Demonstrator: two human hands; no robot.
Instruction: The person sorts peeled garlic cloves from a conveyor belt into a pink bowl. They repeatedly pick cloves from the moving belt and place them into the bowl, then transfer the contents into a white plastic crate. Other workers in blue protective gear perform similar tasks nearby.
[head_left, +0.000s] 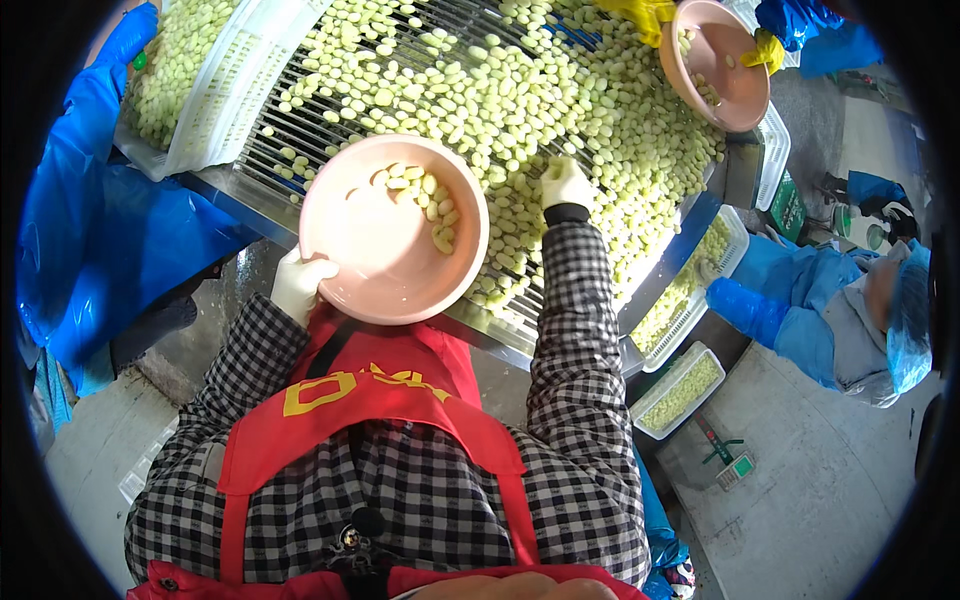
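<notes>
My left hand (298, 281), in a white glove, grips the near left rim of a pink plastic bowl (360, 247). Several pale green grape-like fruits (420, 187) lie in the bowl, mostly towards its upper right side. To the right of the bowl, my white-gloved right hand (567, 182) reaches down among loose green fruits (517, 112) spread over a slatted metal sorting table (279, 133). Its fingers point away from me and look curled; whether they hold a fruit is hidden.
A white plastic basket (217, 82) heaped with fruit stands at left beside a blue-sleeved arm (90, 112). Across the table, yellow-gloved hands (763, 52) hold another pink bowl (731, 82). At right, a person in blue (795, 307) is beside fruit-filled baskets (681, 394). A scale (735, 471) sits low.
</notes>
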